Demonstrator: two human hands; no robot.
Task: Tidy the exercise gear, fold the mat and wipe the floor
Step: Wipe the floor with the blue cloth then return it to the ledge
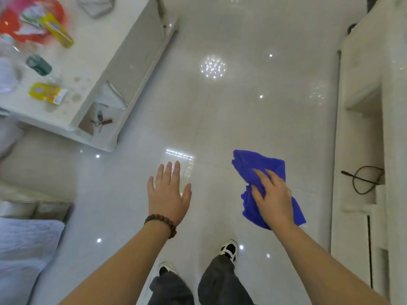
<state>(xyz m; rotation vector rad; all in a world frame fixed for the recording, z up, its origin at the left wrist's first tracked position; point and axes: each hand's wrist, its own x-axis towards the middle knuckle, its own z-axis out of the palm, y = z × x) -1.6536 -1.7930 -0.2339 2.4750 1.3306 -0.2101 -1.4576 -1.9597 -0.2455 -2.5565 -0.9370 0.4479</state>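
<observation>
While the right hand [272, 194] grips the bunched blue cloth [259, 166], most of the cloth sticks out ahead of its fingers, long side pointing forward and a bit left. Shiny white floor [220, 119] lies below. Just left, the left hand [168, 192] is spread flat, holding nothing.

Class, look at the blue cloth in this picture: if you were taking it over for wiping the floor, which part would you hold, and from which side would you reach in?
Hold the blue cloth at its bunched middle, probably from above, as the right hand does. The loose far end then spreads flat for wiping the floor.
</observation>
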